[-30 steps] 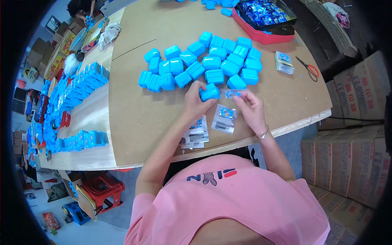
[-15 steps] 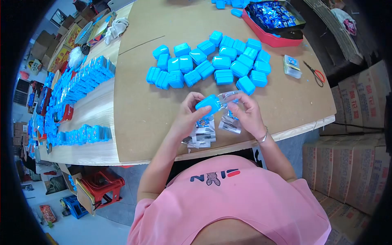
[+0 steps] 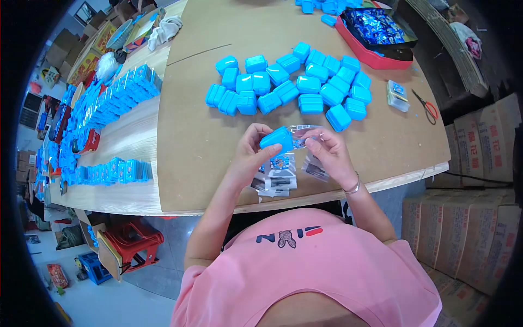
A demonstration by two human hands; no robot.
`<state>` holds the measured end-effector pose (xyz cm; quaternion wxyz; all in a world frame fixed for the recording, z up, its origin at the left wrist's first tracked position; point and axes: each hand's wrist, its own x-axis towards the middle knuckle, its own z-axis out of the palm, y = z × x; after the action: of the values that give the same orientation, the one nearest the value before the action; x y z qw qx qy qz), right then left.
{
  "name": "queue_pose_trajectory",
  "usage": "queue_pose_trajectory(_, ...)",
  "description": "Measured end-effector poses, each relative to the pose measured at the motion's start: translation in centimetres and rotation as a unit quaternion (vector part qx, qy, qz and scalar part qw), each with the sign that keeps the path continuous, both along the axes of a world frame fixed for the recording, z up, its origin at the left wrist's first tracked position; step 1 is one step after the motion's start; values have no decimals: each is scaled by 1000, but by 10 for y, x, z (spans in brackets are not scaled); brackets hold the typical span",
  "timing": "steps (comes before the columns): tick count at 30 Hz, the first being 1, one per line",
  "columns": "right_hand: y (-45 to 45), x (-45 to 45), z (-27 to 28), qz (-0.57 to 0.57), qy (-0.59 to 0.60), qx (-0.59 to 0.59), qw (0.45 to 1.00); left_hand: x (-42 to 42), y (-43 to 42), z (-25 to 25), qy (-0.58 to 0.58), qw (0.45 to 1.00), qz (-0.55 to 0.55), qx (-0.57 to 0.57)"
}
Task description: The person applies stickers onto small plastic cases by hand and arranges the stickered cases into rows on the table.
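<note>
My left hand is closed around a small blue plastic case, held above the near part of the table. Pinched in my right hand is a clear plastic bag that reaches to the right end of the case. Whether the case's end is inside the bag I cannot tell. Below the hands lie several flat clear packets with printed cards, and another packet rests under my right hand. Beyond them sits a group of similar blue cases.
A red case full of blue wrappers stands far right. Nearer are a small clear box and orange-handled scissors. Rows of packed blue cases line the left. Cartons are stacked beside the table's right edge.
The camera view has shifted a little, moving the table items rightward. My right hand has drawn slightly away from the blue case, and the clear bag now looks more stretched out.
</note>
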<state>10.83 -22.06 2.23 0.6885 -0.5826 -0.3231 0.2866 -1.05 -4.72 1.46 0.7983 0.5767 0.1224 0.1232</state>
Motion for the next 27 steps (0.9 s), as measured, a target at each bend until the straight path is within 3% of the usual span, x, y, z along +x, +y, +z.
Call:
queue_pose_trajectory(4, 6, -1, -4, -13, -79, 23, 997, -3, 1, 2, 6, 1000, -20, 0)
queue_pose_trajectory(9, 7, -6, 9, 18, -130, -61, 990, -5, 2, 2, 2, 1000, -12, -3)
queue_pose_trajectory(13, 13, -15, 19, -49, 19, -42, 998, -6, 0, 5, -17, 1000, -1, -18)
queue_pose_trajectory(19, 21, -15, 19, -21, 2, -88, 996, -15, 5, 1, -9, 999, -8, -33)
queue_pose_trajectory(23, 42, -30, 21, -132, -335, -70, 930, -17, 0, -3, -2, 991, 59, -123)
queue_pose_trajectory(27, 53, -36, 14, -114, -446, -110, 881, -15, -11, 10, 10, 978, 68, -195)
